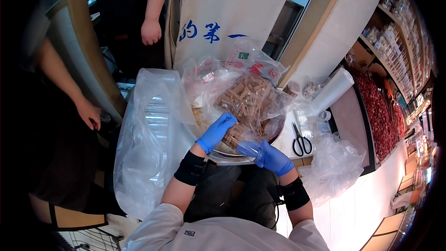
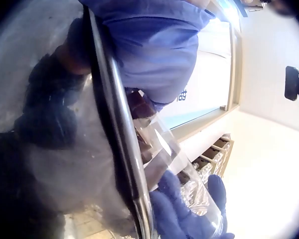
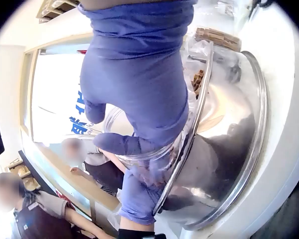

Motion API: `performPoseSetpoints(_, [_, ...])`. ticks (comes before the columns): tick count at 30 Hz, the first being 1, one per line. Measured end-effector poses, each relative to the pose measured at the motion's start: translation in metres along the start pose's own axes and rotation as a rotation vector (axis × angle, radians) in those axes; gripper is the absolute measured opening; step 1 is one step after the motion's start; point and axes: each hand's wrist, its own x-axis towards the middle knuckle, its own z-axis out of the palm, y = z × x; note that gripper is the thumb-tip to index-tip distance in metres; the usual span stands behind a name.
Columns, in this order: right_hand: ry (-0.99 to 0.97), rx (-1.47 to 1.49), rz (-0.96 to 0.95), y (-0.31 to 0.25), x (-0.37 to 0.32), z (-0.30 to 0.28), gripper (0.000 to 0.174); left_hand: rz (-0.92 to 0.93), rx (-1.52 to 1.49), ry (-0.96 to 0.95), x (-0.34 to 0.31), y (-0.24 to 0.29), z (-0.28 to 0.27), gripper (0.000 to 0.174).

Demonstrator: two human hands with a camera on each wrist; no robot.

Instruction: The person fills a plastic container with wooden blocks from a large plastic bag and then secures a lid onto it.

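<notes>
In the head view, my gloved left hand (image 1: 217,132) is curled over the near side of a wide metal basin (image 1: 278,140). Brown flat pieces (image 2: 141,105) show at its fingers in the left wrist view, close to the mouth of a clear plastic jar (image 2: 164,144). My right hand (image 1: 274,157), also in a blue glove, grips this jar, tilted at the basin's near rim. More brown rectangular pieces (image 1: 246,95) lie heaped on clear plastic in the basin. The left fingertips are partly hidden.
Black-handled scissors (image 1: 302,145) lie right of the basin, near a plastic roll (image 1: 332,90) and a crumpled clear bag (image 1: 337,160). A large plastic-wrapped stack (image 1: 155,125) stands to the left. Two other people stand beyond it, one showing an arm (image 1: 155,9).
</notes>
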Motion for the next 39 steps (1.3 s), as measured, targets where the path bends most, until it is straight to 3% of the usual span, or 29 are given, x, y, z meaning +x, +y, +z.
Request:
performPoseSetpoints(7, [-0.003,0.160,-0.058,-0.001,0.000,0.009,0.079,-0.020,-0.004,-0.006,0.000,0.002,0.000,0.020])
performPoseSetpoints(10, [-0.097,0.184,-0.049,-0.001,-0.001,0.003,0.077,-0.015,-0.017,-0.011,-0.001,0.001,0.000,0.020])
performPoseSetpoints(13, [-0.045,0.229,-0.034,-0.006,0.001,0.014,0.075,-0.031,-0.061,0.006,-0.001,0.004,0.001,0.019])
performPoseSetpoints(15, [0.059,0.242,-0.125,-0.004,0.004,0.022,0.074,-0.059,-0.047,0.031,-0.001,0.005,0.001,0.019])
performPoseSetpoints(19, [0.068,0.267,-0.147,0.000,0.003,0.022,0.075,-0.066,-0.079,0.014,-0.001,0.004,0.001,0.019])
performPoseSetpoints(24, [-0.075,0.193,-0.180,0.001,0.003,0.019,0.075,-0.074,-0.081,0.072,-0.004,0.011,0.007,0.021])
performPoseSetpoints(36, [0.099,0.085,0.000,-0.001,0.003,0.012,0.070,-0.123,-0.065,0.052,-0.001,0.003,0.002,0.023])
performPoseSetpoints(39, [0.022,0.134,0.020,0.001,0.003,0.005,0.072,-0.101,-0.028,0.043,-0.001,0.003,0.001,0.023])
